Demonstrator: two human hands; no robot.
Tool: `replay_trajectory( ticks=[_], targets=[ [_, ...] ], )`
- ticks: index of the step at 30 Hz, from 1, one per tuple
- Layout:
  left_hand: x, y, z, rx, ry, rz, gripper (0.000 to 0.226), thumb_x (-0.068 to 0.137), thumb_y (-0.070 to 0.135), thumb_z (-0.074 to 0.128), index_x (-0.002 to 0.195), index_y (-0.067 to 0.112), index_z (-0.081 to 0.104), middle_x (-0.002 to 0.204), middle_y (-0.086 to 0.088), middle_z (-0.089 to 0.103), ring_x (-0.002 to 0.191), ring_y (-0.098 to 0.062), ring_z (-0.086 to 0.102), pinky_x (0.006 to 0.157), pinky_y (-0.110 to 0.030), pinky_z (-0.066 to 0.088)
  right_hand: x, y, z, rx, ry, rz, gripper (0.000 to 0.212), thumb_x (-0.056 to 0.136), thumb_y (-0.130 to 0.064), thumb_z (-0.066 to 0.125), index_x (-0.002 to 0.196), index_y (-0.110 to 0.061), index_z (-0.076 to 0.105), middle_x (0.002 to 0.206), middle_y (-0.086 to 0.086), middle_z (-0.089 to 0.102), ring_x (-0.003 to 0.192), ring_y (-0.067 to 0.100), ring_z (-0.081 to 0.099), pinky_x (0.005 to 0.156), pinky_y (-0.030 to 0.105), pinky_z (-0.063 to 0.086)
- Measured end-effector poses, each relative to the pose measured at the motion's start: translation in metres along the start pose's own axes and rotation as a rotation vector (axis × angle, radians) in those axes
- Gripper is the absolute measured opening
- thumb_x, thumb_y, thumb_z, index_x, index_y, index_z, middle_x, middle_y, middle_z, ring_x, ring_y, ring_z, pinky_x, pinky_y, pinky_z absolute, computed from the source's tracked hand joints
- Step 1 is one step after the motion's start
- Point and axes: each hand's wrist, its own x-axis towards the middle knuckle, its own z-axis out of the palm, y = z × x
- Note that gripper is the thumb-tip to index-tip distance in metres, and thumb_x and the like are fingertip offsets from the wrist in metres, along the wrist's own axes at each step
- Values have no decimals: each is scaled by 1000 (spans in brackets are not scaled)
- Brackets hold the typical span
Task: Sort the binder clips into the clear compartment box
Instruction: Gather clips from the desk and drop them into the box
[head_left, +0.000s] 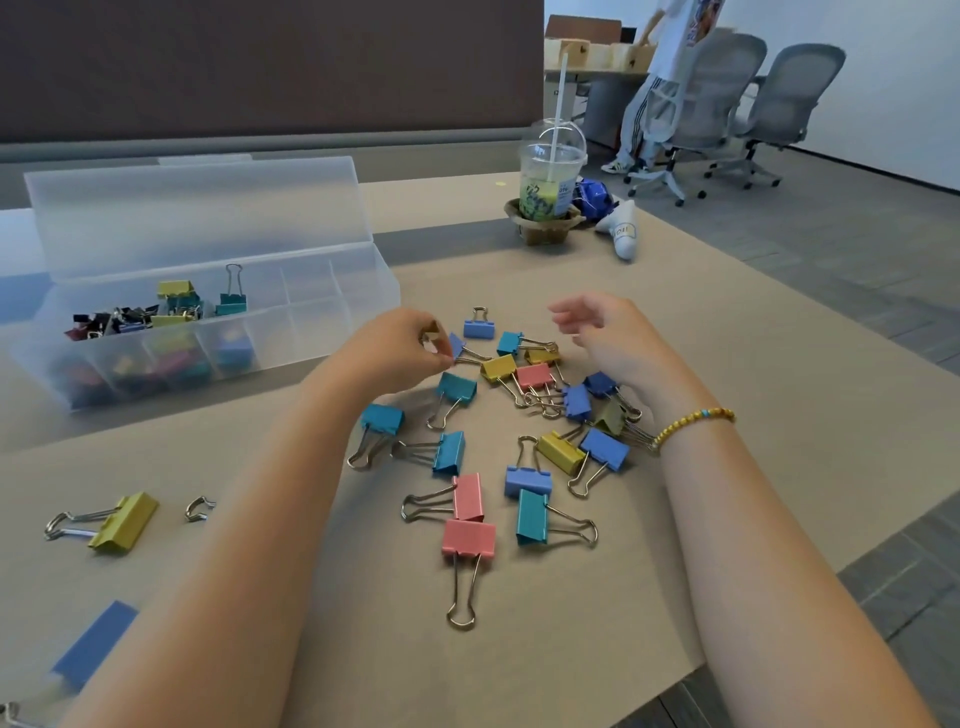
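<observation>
Many binder clips (470, 538), blue, teal, pink, yellow

Both forearms are showing bare, with no sleeves reaching into view. The right wrist is wearing a bracelet (693, 420) of small round yellow beads, with one turquoise bead sitting at about 12 o'clock. The left wrist is showing bare.

Matt brown paper sheet (675, 338) across the middle of the frame, strewn with binder clips (470, 538) of painted, faintly glossy metal on shiny wire handles. Frosted translucent plastic compartment box (332, 312) at upper left; glossy clear plastic cup (551, 171) at upper centre.
</observation>
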Motion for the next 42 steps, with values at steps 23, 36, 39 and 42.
replay_trajectory(
  ticks=[23,36,39,42],
  targets=[
    [-30,24,4,294,-463,141,42,72,58,64,76,24,40,73,4,42,64,-10,35,58,-23,31,-37,5,-6,-311,-197,-70,62,82,-47,63,136,-34,37,146,-2,27,136,19,20,109,41,23],
    [-31,37,20,222,-231,245,31,82,44,63,103,22,56,95,9,48,78,-4,40,59,-11,31,-40,24,-17,-253,-46,-46,31,97,-26,46,126,-28,53,127,-2,44,131,17,30,107,36,25],
    [-25,41,32,259,-191,261,27,88,35,59,114,26,60,115,4,57,88,-7,44,67,-17,35,-37,33,-18,-287,-147,5,27,94,-31,52,120,-28,58,122,1,47,126,21,36,108,40,31],
    [-19,38,33,303,-173,221,26,90,29,57,116,26,61,123,1,57,98,-12,48,80,-22,39,-37,33,-16,-250,-189,-3,18,90,-35,58,108,-31,61,114,-1,49,120,20,42,105,41,36]
  ],
)
